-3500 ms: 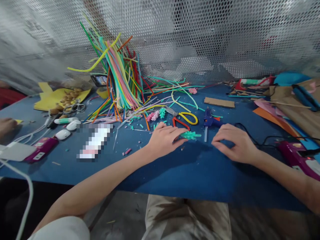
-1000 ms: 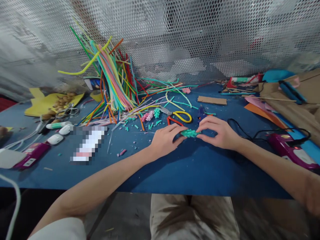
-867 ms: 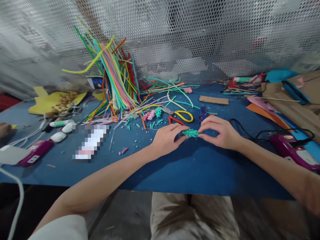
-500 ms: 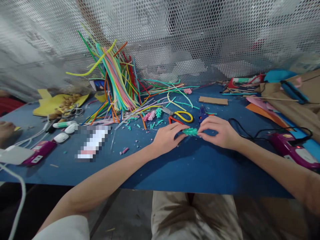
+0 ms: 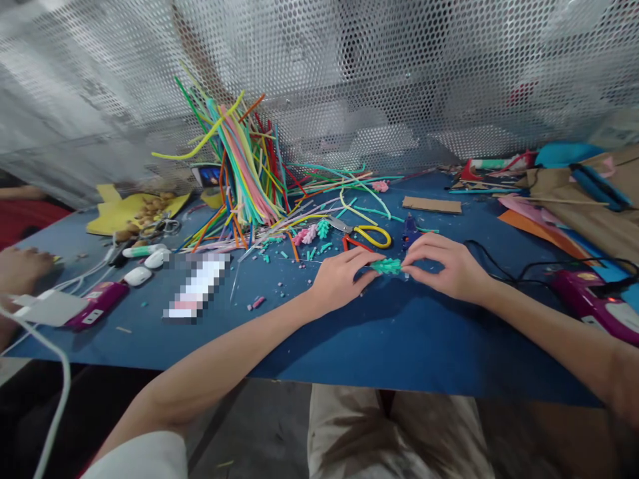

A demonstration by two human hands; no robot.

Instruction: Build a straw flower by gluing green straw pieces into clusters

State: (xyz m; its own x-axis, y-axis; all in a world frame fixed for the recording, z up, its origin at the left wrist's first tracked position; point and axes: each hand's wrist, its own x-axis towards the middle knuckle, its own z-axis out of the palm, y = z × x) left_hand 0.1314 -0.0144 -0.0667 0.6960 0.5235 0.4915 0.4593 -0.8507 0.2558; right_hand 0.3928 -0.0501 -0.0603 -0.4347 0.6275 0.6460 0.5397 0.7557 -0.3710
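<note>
A small green fuzzy sprig (image 5: pixel 387 266), made of short pipe-cleaner pieces, is pinched between my two hands just above the blue table. My left hand (image 5: pixel 342 279) grips its left end with thumb and fingers. At the right end, thumb and fingertips of my right hand (image 5: pixel 446 269) close on the tip. Behind my hands lie scissors (image 5: pixel 372 236) with one yellow and one red handle. A dark blue glue gun (image 5: pixel 410 231) stands just past my right fingers. Finished-looking pink and green sprigs (image 5: pixel 310 233) lie left of the scissors, among cut green bits (image 5: pixel 317 251).
A large bundle of coloured pipe cleaners (image 5: pixel 244 166) leans at the back. A blurred-out phone (image 5: pixel 197 286), white earbuds case (image 5: pixel 137 276) and purple power strip (image 5: pixel 100 305) lie left; another person's hand (image 5: pixel 22 269) is beyond. Cardboard (image 5: pixel 432 204) and another purple power strip (image 5: pixel 594 299) are right.
The view has shifted slightly, so everything sits a little further right and lower. Both hands keep their hold on the green sprig. The other person's arm at the left shows more.
</note>
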